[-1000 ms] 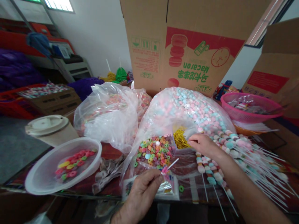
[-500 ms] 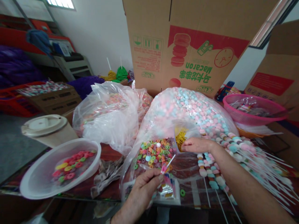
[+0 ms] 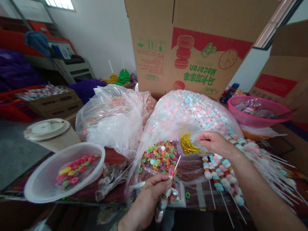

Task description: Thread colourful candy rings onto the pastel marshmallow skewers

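Observation:
My left hand (image 3: pixel 152 197) is closed around the gathered neck of a clear-wrapped candy skewer (image 3: pixel 164 202); its white stick points up past a pink printed part of the wrapper. Pastel pieces show through the film below my fingers. My right hand (image 3: pixel 215 144) is pinched just right of a small tub of gold twist ties (image 3: pixel 188 144), with a gold strand showing beneath the fingers. Left of the tub lie colourful ring candies (image 3: pixel 160 157). Behind my left hand is a stack of printed wrappers (image 3: pixel 180 195), partly hidden.
Finished-looking marshmallow skewers (image 3: pixel 222 179) lie at the right, with more sticks beyond. A large bag of pastel marshmallows (image 3: pixel 202 109) stands behind, beside another candy bag (image 3: pixel 113 118). A white bowl (image 3: pixel 96 179), a lidded bucket (image 3: pixel 55 138), a pink basket (image 3: pixel 260 118) and a large carton (image 3: pixel 154 41) surround the workspace.
My right hand has lifted out of the gold twist ties and moved right, uncovering the tub. My left hand has shifted slightly, and the skewer's wrapped lower part now shows.

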The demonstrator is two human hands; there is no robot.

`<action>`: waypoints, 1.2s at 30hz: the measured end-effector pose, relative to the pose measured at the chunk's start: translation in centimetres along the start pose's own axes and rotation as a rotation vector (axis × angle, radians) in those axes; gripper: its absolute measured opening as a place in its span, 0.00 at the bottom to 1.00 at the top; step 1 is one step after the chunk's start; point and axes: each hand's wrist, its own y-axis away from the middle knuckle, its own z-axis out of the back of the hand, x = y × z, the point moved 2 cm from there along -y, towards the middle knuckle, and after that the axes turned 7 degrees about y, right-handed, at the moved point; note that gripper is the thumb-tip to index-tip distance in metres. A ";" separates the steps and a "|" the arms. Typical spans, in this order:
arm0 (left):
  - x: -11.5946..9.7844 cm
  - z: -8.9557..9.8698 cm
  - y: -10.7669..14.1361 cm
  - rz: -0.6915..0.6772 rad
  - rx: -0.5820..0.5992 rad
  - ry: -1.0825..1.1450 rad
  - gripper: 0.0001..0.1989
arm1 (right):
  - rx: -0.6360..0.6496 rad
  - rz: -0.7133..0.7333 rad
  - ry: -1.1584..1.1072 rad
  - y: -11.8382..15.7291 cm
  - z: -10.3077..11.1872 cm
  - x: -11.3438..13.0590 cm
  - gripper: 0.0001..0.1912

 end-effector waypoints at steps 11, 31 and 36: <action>1.1 0.8 0.1 -0.049 -0.012 0.041 0.10 | 0.164 -0.051 0.200 -5.8 -3.5 0.6 0.15; 1.7 -0.4 -0.2 0.013 -0.015 0.003 0.12 | 0.013 -0.097 0.059 -3.9 -1.0 -1.3 0.10; 1.4 -0.9 0.0 -0.025 -0.036 0.015 0.12 | -0.134 -0.100 -0.102 0.2 -0.7 -0.1 0.15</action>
